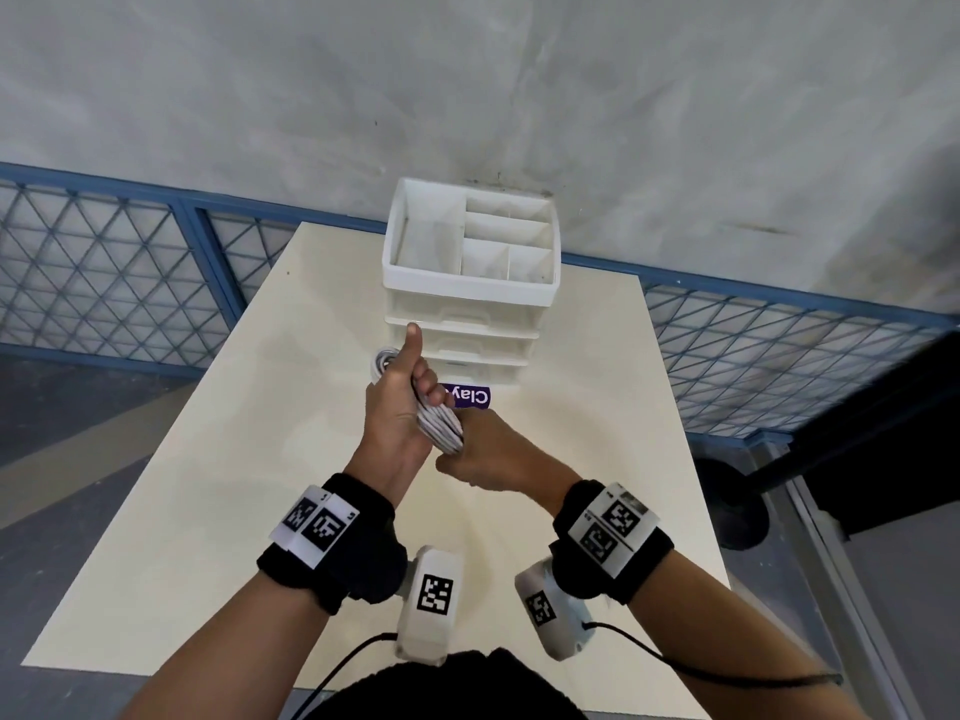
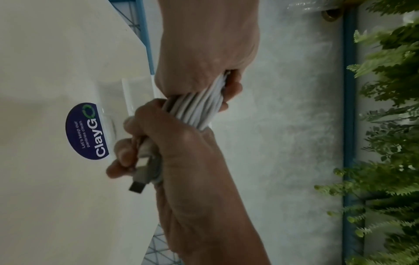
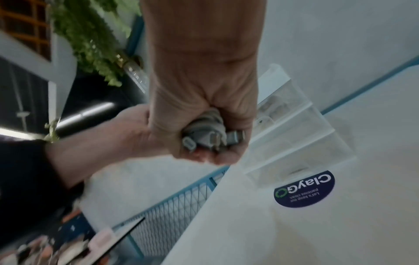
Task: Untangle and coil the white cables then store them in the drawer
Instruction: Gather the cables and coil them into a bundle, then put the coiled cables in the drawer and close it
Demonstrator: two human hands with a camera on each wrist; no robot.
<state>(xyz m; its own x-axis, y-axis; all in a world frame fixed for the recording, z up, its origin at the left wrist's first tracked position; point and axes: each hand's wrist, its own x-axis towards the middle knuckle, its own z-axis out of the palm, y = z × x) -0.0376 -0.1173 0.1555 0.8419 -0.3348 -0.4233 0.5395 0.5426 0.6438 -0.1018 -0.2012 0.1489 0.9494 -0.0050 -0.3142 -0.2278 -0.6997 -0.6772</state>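
Note:
A bundle of white cables (image 1: 440, 424) is held upright above the table in front of the white drawer unit (image 1: 462, 324). My left hand (image 1: 397, 413) grips the bundle's upper part, thumb pointing up. My right hand (image 1: 491, 454) grips its lower end. In the left wrist view the cable loops (image 2: 197, 107) run between the left hand (image 2: 204, 59) and the right hand (image 2: 179, 143), and a USB plug (image 2: 137, 186) sticks out of the right fist. The right wrist view shows plug ends (image 3: 213, 141) poking from the right hand (image 3: 204, 96). The drawers look closed.
The cream table (image 1: 234, 485) carries a purple ClayGo sticker (image 1: 475, 398) in front of the drawer unit. Something white and coiled (image 1: 382, 360) lies just behind my left hand. The unit's top is an open divided tray (image 1: 395, 262). A blue mesh railing (image 1: 104, 262) runs behind the table.

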